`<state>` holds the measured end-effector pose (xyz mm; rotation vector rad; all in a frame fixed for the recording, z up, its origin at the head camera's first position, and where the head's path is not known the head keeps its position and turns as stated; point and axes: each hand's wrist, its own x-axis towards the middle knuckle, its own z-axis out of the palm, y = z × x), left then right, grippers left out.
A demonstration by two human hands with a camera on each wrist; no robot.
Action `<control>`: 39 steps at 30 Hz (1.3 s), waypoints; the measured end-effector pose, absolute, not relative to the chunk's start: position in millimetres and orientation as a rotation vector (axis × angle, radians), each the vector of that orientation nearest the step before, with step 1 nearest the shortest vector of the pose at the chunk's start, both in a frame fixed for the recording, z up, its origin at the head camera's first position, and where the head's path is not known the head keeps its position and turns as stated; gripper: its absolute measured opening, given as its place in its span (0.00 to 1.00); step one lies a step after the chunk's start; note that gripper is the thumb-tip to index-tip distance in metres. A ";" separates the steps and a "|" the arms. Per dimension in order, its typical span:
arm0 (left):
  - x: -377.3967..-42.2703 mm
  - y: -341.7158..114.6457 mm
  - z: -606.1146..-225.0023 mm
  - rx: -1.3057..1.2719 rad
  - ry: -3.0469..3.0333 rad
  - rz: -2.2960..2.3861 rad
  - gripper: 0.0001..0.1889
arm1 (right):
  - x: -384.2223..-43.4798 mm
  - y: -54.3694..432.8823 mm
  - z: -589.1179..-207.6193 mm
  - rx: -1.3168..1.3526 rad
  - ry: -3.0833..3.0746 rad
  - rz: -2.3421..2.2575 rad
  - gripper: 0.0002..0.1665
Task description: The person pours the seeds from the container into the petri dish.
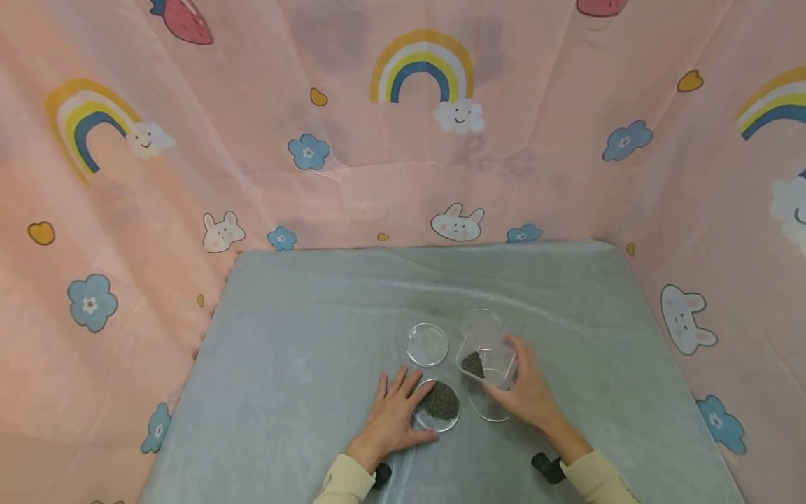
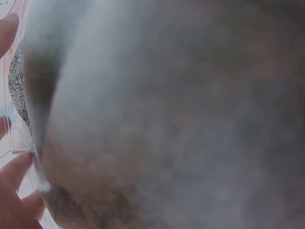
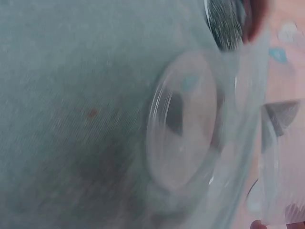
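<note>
My left hand (image 1: 397, 416) has its fingers spread, thumb and index finger at opposite sides of a clear round petri dish (image 1: 422, 422) on the cloth. A layer of dark green-brown granules (image 1: 442, 400) covers much of that dish. To its right, my right hand (image 1: 532, 392) grips a clear plastic tub (image 1: 500, 360) by its side, thumb at the near edge and fingers at the far one. The tub is tilted, with a small heap of the same granules (image 1: 473, 365) in its left corner. Under the tub, a clear dish (image 1: 490, 409) is partly hidden.
Another clear round dish (image 1: 427, 345) lies beyond the filled one, and a further one (image 1: 482, 320) stands behind the tub. A grey cloth (image 1: 302, 350) covers the table. Pink printed curtains (image 1: 352, 189) hang at the back and both sides.
</note>
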<state>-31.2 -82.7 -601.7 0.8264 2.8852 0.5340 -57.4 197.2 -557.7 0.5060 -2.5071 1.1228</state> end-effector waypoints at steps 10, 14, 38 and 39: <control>-27.4 -82.6 -605.5 0.861 2.890 0.481 0.45 | -65.1 245.3 -577.3 -0.096 -2.476 1.403 0.52; -30.0 -82.7 -605.0 0.864 2.888 0.470 0.41 | -73.3 261.5 -584.0 -0.263 -2.419 1.531 0.52; -31.1 -82.3 -604.0 0.843 2.883 0.460 0.48 | -58.2 245.2 -574.8 0.272 -2.241 0.882 0.44; -31.5 -82.3 -603.2 0.841 2.880 0.463 0.48 | -55.2 239.0 -574.9 0.333 -2.238 0.840 0.42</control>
